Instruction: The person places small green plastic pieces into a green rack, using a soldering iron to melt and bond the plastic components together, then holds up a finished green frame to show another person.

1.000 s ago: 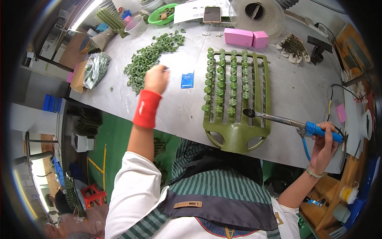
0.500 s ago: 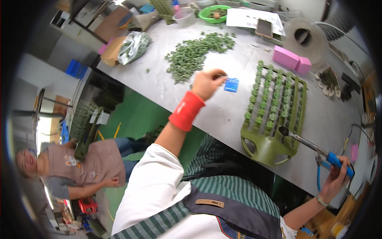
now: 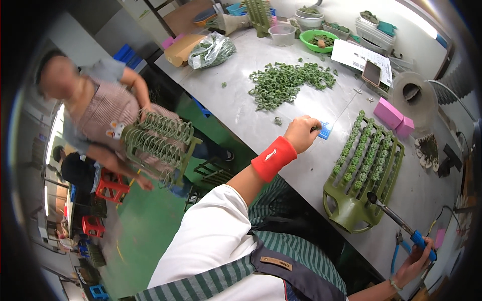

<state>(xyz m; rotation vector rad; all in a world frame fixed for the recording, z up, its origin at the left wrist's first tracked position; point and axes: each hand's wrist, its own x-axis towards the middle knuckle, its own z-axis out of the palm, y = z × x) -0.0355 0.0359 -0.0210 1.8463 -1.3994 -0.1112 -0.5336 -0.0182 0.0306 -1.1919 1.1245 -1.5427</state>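
Small green plastic rings (image 3: 286, 83) lie heaped on the grey metal table (image 3: 241, 115), upper centre. Left hand (image 3: 300, 132), red wristband, closed round what looks like a few rings near the small blue card (image 3: 325, 131), below the heap. Step looks like pick-up; next move likely calls for carrying them right to the olive-green pegged rack (image 3: 364, 175). Right hand (image 3: 419, 253), lower right, grips the blue-handled soldering iron (image 3: 399, 223).

Right hand (image 3: 419, 258) — partly cut off at the rim; co-worker's face (image 3: 60, 78) blurred.
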